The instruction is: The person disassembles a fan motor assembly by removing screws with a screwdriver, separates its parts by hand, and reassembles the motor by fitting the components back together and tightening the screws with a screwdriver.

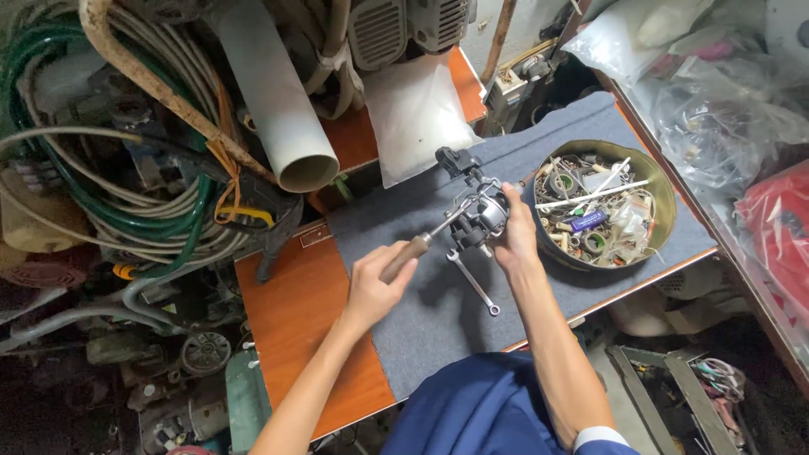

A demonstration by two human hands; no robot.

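Observation:
My left hand (375, 282) grips the wooden handle of a screwdriver (415, 246), whose shaft points up and right into a small grey metal mechanical part (480, 211). My right hand (516, 236) holds that part steady from its right side, just above the grey felt mat (438, 329). A black fitting (455, 160) sticks out of the part at the upper left. A small silver spanner (472, 282) lies on the mat directly below the part, between my two hands.
A round olive tin (666, 190) full of screws, washers and small parts sits right of my right hand. A white pipe (278, 109), tangled hoses and cables crowd the left. Plastic bags pile up at the right. Bare orange tabletop (295, 312) shows at left.

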